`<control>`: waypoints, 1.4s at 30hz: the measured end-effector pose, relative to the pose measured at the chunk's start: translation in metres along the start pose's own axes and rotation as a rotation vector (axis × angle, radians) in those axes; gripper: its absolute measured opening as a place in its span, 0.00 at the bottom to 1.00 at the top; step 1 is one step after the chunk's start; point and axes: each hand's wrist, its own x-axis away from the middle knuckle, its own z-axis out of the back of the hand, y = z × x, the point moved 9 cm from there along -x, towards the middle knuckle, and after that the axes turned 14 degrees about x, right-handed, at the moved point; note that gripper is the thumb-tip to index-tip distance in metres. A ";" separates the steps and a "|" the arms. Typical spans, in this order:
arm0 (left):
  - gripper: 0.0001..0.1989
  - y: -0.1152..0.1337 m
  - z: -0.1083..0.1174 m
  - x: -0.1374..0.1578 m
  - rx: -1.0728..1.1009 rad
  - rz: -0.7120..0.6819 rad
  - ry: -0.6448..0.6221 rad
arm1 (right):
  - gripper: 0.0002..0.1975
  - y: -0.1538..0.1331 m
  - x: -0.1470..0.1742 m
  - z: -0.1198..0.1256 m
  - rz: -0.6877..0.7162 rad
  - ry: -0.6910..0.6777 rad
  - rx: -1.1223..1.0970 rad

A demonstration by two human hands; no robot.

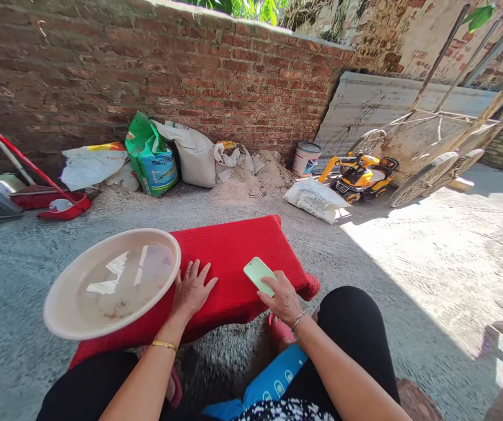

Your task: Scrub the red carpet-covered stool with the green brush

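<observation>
Left hand [192, 290] lies flat, palm down, on a red-covered low table [238, 257], fingers spread and extended, holding nothing; its thumb side sits just beside the rim of one cream basin [112, 283]. The left forearm rises from the lower edge of the view, with one gold bangle [164, 345] at the wrist. Right hand [283, 298] is curled around the lower end of one pale green phone [259, 274], gripping it above the table's right part, the phone tilted, back face up. One silver bangle [297, 321] circles the right wrist. The basin stands on the table's left end and holds shallow, cloudy water. Against the brick wall [216, 76] behind: four sacks, one of them green [151, 156], with a fifth white sack [315, 199] lying on the ground; one bucket [306, 158]; one yellow toy car [361, 175]; one handcart [431, 158]. One red dustpan [61, 204] lies at the left.
</observation>
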 end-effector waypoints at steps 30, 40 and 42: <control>0.27 0.002 0.002 0.002 0.022 0.006 0.008 | 0.17 0.009 -0.014 0.003 -0.064 0.047 -0.054; 0.28 0.001 0.001 0.002 0.045 0.018 -0.019 | 0.17 -0.034 -0.016 -0.014 0.094 -0.117 0.092; 0.28 0.001 0.001 0.002 0.053 0.026 -0.024 | 0.17 0.006 -0.023 -0.009 -0.088 -0.133 0.123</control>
